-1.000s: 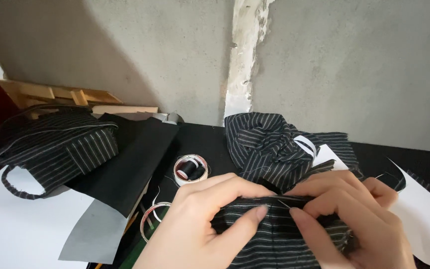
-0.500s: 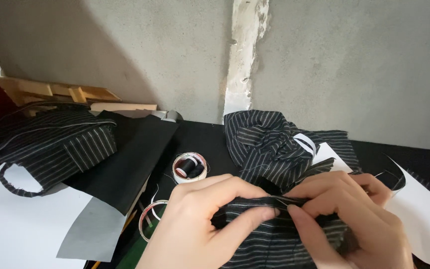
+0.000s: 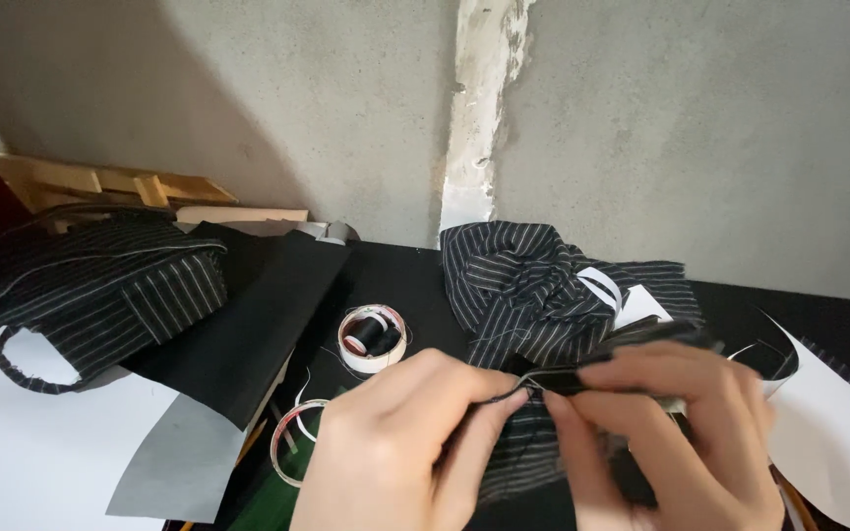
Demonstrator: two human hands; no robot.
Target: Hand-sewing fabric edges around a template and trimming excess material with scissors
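Here, your left hand (image 3: 400, 442) and right hand (image 3: 676, 433) pinch together on soft pinstriped black fabric (image 3: 543, 305) at the table's near edge; two round tape rolls (image 3: 371, 337) lie alongside, left.

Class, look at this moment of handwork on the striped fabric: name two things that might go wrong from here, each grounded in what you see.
1. The left hand and right hand pinch a fold of the striped fabric with fingertips nearly meeting; a slip may undo the fold.
2. The spool of black thread lies close beside the left hand; a sideways nudge might send it rolling across the black table.
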